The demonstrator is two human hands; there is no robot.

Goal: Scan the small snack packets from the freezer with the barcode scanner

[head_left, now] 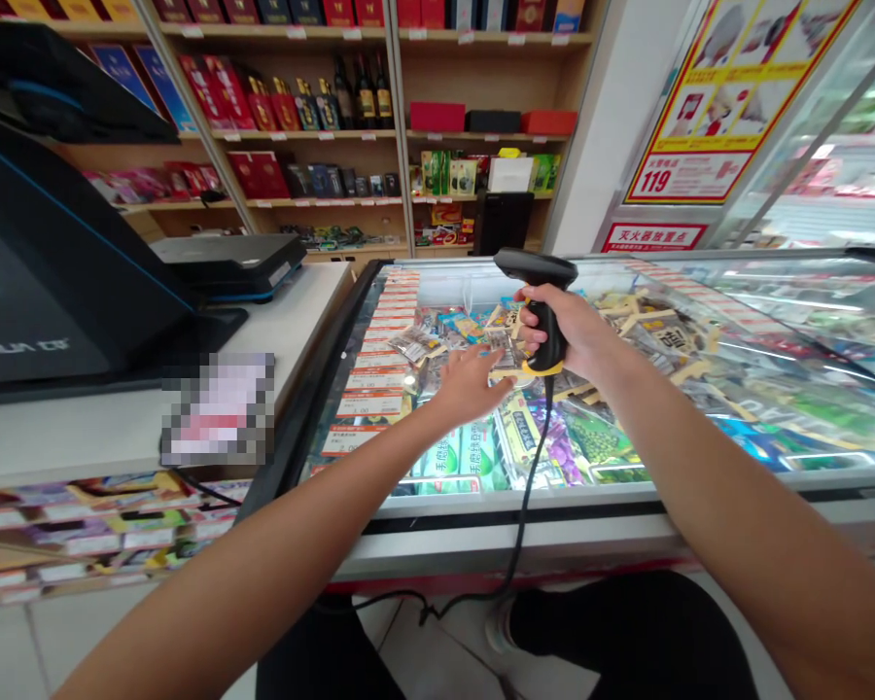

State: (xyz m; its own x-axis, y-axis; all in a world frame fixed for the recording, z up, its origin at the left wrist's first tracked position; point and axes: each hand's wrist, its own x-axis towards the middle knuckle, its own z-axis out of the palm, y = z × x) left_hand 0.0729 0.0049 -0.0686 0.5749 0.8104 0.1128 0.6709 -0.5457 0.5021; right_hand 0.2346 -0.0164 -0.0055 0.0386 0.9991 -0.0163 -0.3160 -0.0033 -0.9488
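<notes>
Handheld scanner: black with yellow trim [552, 335], held upright above the display chest [437, 554], its head uppermost.
Right hand: closed firmly round the scanner's handle [579, 331] – fingers curled across its left side, just below the head, the palm against its right side; the yellow-edged base projects beneath the grip.
Left hand: open, fingers loosely spread and extended toward the scanner [471, 384]; the fingertips stop just left of its handle, apart from it. Contact with the chest top cannot be told.
Cable: black, hanging from the scanner's base [529, 496] and passing down over the chest's front edge.
Chest contents: packets of several kinds under glass, green-and-white ones [448, 457] below the left hand.
Price labels: orange-and-white, in a column along the chest's left side [374, 379].
Counter: pale, adjoining on the left [117, 428] – bearing a dark terminal [65, 243], a flat-topped scale [233, 255] and a pixelated rectangular item [223, 408], not identifiable.
Wall shelving: boxes and bottles behind the chest [306, 136].
</notes>
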